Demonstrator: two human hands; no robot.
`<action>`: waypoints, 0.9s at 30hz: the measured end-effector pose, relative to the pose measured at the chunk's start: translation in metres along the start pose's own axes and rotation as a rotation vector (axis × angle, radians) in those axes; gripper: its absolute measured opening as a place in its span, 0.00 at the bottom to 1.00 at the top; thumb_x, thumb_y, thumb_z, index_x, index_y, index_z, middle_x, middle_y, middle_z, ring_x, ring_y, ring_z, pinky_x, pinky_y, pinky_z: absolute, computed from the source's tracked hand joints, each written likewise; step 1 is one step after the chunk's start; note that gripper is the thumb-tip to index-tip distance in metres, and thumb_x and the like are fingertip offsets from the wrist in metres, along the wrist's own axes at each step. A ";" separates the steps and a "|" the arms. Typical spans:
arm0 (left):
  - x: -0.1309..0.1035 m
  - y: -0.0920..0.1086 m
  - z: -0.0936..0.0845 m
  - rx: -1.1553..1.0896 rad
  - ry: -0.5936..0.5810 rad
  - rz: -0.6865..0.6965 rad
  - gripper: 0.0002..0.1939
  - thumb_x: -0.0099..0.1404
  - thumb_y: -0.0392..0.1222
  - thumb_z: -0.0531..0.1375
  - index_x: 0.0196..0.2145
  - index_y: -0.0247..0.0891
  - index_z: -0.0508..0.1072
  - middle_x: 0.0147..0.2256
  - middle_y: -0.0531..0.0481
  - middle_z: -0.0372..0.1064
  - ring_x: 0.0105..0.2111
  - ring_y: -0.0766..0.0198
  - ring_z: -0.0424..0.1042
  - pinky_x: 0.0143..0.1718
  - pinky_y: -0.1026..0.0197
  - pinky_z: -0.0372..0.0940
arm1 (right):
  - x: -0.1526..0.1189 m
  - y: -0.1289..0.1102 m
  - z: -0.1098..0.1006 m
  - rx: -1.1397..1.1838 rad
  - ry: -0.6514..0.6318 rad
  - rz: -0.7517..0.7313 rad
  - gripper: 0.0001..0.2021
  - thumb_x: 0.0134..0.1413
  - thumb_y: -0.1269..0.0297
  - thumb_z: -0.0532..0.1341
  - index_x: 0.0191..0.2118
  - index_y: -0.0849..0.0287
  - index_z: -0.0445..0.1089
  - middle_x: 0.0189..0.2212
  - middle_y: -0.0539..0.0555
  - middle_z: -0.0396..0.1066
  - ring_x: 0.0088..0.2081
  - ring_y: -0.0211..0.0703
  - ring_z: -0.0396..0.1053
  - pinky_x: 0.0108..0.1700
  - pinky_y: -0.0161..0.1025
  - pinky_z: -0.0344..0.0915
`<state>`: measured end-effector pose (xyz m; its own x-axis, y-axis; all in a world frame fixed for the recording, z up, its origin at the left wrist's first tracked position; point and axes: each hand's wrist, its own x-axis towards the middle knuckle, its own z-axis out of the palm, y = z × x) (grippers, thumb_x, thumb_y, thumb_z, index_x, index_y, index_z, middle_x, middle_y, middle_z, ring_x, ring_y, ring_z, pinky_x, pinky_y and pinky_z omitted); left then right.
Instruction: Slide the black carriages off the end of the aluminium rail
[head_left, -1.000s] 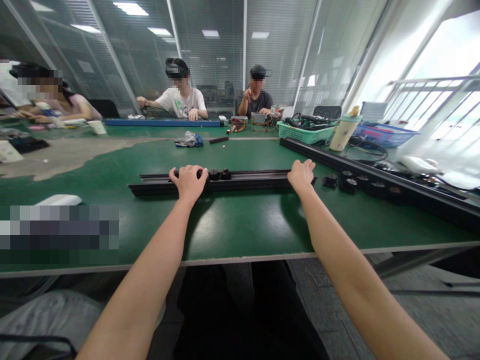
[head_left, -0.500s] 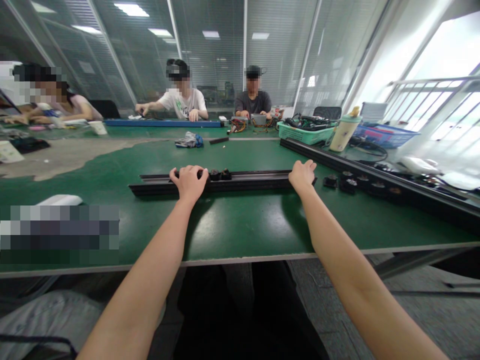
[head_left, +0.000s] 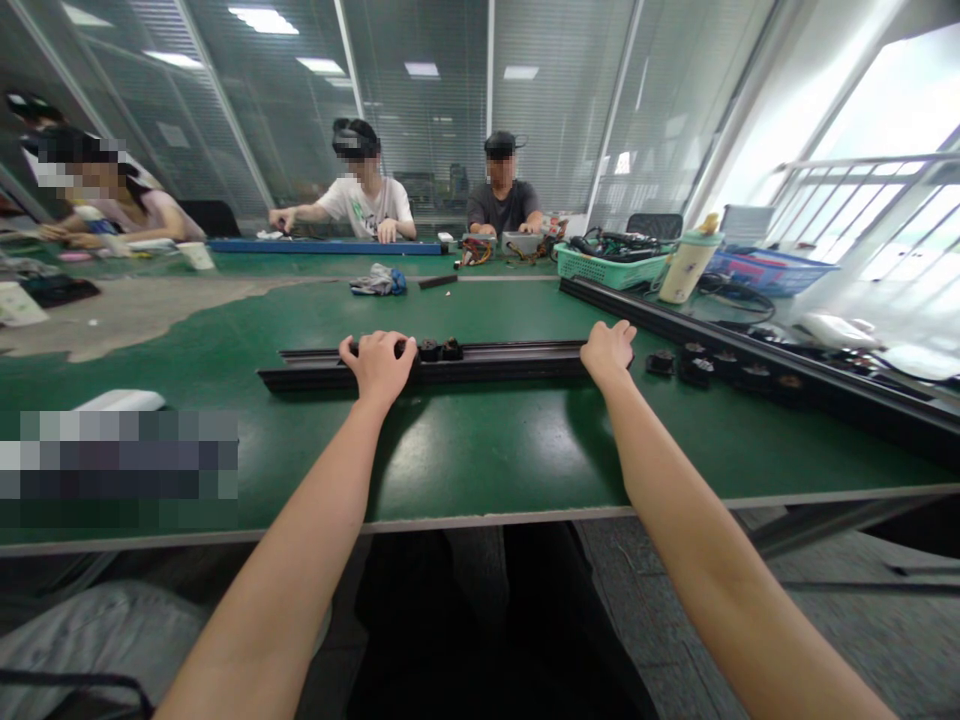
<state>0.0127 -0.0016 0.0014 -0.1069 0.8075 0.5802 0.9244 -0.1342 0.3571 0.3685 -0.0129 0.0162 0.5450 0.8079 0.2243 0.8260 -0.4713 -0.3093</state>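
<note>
A long black rail point(head_left: 510, 372) with a channel along its top lies crosswise on the green table in front of me. My left hand point(head_left: 381, 362) is bent over its left half, thumb and fingers gripping it from above. What sits under that palm is hidden. Small black blocks point(head_left: 442, 349) stand in the channel just right of the thumb. At the right end my right hand point(head_left: 607, 350) is closed around the rail, with its fingertips on the far side. Several small black parts point(head_left: 697, 370) lie beyond that end.
Another long black rail point(head_left: 750, 350) runs diagonally on the right. Near it are a green basket point(head_left: 611, 268) of cables and a cream tumbler point(head_left: 686, 268). A grey-blue cloth point(head_left: 379, 280) and a short black strip point(head_left: 438, 282) lie farther back. Co-workers sit across the table.
My right hand has shifted slightly right at the rail's end. My left hand and the rail look unmoved. At the far left, another person's head has come into view.
</note>
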 end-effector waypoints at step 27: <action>0.001 -0.001 0.001 0.007 -0.004 -0.002 0.15 0.75 0.50 0.55 0.41 0.44 0.81 0.51 0.42 0.80 0.57 0.44 0.72 0.72 0.34 0.45 | 0.006 0.004 0.002 0.018 0.002 0.047 0.20 0.67 0.76 0.54 0.61 0.66 0.73 0.67 0.74 0.57 0.69 0.61 0.55 0.59 0.48 0.66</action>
<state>0.0120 -0.0002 0.0013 -0.1073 0.8100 0.5766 0.9267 -0.1287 0.3532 0.3748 -0.0094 0.0145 0.5833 0.7845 0.2106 0.7967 -0.5020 -0.3364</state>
